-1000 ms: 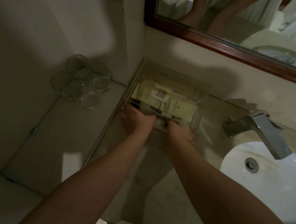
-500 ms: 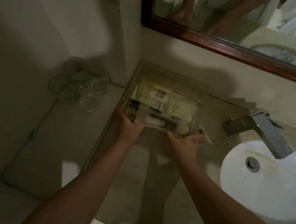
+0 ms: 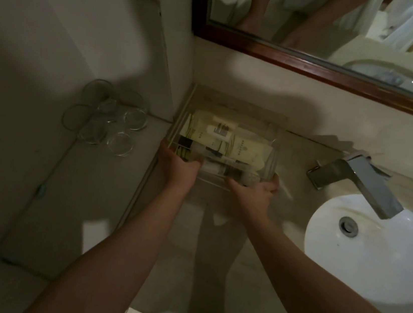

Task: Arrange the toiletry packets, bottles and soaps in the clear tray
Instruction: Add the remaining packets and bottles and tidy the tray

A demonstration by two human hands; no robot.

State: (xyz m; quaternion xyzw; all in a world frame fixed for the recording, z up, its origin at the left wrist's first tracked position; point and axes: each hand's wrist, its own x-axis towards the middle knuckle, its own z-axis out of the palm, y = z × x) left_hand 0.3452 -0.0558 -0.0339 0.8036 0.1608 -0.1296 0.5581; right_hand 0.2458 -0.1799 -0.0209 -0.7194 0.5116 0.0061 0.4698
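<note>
The clear tray (image 3: pixel 277 136) sits in the back left corner of the counter, under the mirror. Inside lie cream toiletry packets (image 3: pixel 243 148), with small bottles (image 3: pixel 235 172) along its near side. My left hand (image 3: pixel 179 164) grips the tray's near left corner, thumb on the rim. At the near right corner my right hand (image 3: pixel 256 191) holds the tray, with fingers spread along its front wall. Soaps cannot be told apart in the dim light.
Several upturned clear glasses (image 3: pixel 108 117) stand on the lower ledge to the left. A chrome tap (image 3: pixel 355 176) and white basin (image 3: pixel 371 251) lie to the right. The wood-framed mirror (image 3: pixel 317 63) hangs above the tray. Bare counter (image 3: pixel 190 233) stretches toward me.
Both hands came out of the tray's inside and moved apart to its near corners. The tray shifted slightly back toward the wall.
</note>
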